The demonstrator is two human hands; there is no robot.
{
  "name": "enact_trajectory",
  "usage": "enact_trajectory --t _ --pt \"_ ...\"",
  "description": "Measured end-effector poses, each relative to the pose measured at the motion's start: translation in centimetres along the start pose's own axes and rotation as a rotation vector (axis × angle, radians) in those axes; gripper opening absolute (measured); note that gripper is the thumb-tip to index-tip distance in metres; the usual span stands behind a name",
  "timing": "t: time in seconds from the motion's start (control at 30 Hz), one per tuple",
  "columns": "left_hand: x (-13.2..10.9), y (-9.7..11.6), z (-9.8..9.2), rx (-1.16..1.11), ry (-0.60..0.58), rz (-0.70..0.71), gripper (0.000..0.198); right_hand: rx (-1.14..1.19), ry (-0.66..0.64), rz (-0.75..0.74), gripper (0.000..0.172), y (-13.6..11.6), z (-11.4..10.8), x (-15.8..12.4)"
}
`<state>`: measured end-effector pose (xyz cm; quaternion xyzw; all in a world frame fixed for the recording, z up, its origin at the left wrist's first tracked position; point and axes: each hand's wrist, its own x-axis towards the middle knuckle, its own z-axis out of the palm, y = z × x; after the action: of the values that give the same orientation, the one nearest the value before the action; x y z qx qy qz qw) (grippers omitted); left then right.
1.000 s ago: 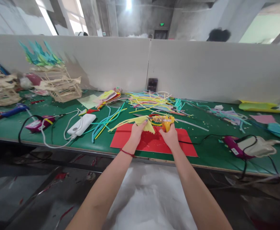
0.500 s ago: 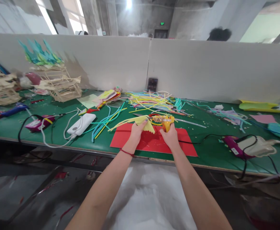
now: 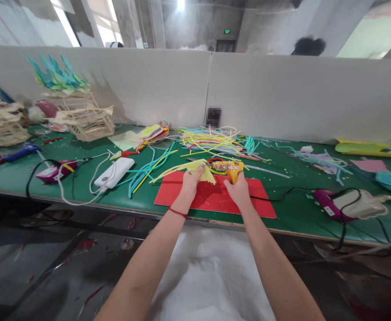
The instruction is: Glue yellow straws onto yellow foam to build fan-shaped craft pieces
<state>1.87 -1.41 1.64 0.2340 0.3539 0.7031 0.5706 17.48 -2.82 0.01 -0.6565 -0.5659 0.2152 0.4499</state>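
Note:
Above a red board [image 3: 209,200], my left hand [image 3: 191,183] pinches a pale yellow piece [image 3: 209,175] that looks like thin paper or cloth, with long yellow strips [image 3: 169,170] trailing left from it. My right hand [image 3: 238,189] is wrapped round the handle of a yellow hot glue gun [image 3: 234,170]. The gun's nozzle points left and meets or nearly meets the yellow piece; exact contact is too small to tell. Behind the gun, scissors [image 3: 215,160] with red handles lie partly hidden. A clear glue stick [image 3: 269,170] lies to the right.
A heap of coloured strips [image 3: 212,143] lies behind my hands, more strips [image 3: 148,171] to the left. A white power strip [image 3: 114,173] and a purple box [image 3: 55,171] with cables stand left. At right are a cream container [image 3: 359,204] and cables. A pale partition [image 3: 132,84] closes the back.
Both hands keep nearly the same place, with the glue gun still by the yellow piece. The view has shifted only very slightly.

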Motion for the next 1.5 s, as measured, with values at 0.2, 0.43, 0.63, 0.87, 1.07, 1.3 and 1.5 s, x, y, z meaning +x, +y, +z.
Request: enact_trajectory --t 0.2,0.43,0.63,0.87,1.07,1.3,1.5 --pt "0.14 -0.12 -0.35 -0.003 -0.030 0.028 0.031 -0.042 0.000 0.011 0.042 -0.05 0.01 -0.06" --pt "-0.11 -0.01 -0.31 -0.015 -0.039 0.045 0.023 -0.061 0.016 -0.017 0.043 -0.21 -0.08 -0.22" --pt "0.05 -0.03 -0.19 -0.028 -0.034 0.041 0.022 -0.081 0.013 -0.003 0.042 -0.12 -0.07 -0.14" --pt "0.02 0.16 -0.05 -0.039 -0.013 0.034 0.023 -0.077 -0.001 0.014 0.046 -0.09 -0.21 -0.10" --pt "0.24 0.10 -0.21 -0.079 -0.008 0.052 0.030 -0.080 0.011 0.007 0.046 -0.08 -0.24 -0.20" --pt "0.33 0.37 -0.15 -0.107 0.019 0.058 0.021 -0.091 0.021 -0.003 0.045 0.23 -0.17 -0.06" --pt "0.37 0.66 -0.07 -0.126 -0.003 0.066 0.021 -0.099 0.032 -0.033 0.037 0.16 -0.20 -0.12"
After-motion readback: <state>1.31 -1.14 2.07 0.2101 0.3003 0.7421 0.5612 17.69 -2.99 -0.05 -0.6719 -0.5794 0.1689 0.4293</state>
